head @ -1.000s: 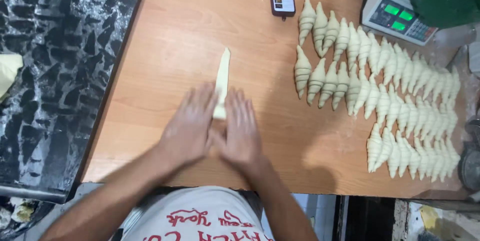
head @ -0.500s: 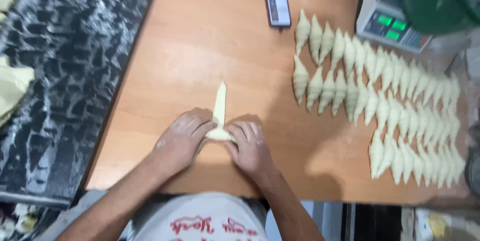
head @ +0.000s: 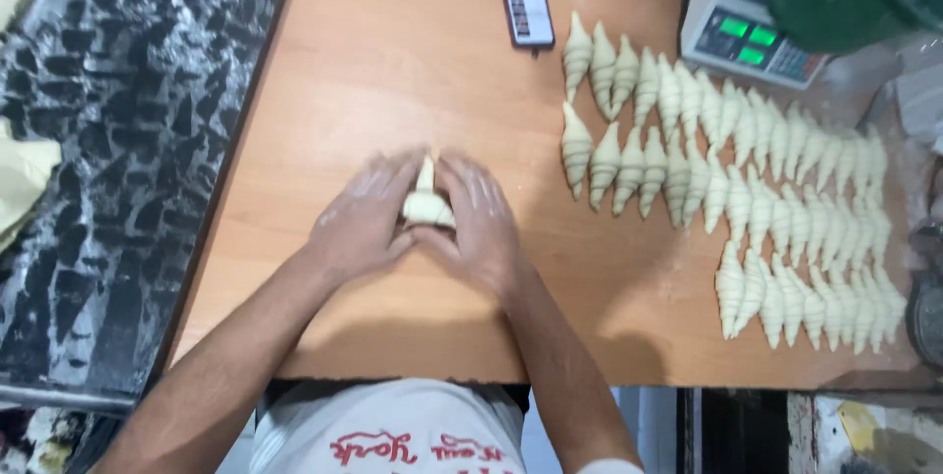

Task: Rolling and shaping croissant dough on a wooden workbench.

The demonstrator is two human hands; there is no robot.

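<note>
Two hands pressing on one small dough roll (head: pixel 428 207) in the middle of the frame, on the wooden table (head: pixel 393 61). Left hand (head: pixel 361 221) lying on the left side of the roll, right hand (head: pixel 483 223) on the right side, both touching it. Fingers spread out almost flat, not curled shut, resting on the dough and dusted with white flour. Looking pale and cream, soft and uncooked, this roll. Fat and rolled up at the near end, with a thin pointed tip sticking out between the fingertips toward the top of the frame. Showing little folded layers on the fat part.

Lying in neat rows at the right of the frame, many finished dough rolls (head: pixel 747 189), same pale colour, well apart from the hands. Sitting at the top middle, a dark phone (head: pixel 525 0). Standing at the upper right, a grey kitchen scale (head: pixel 751 37) with green lights.
</note>
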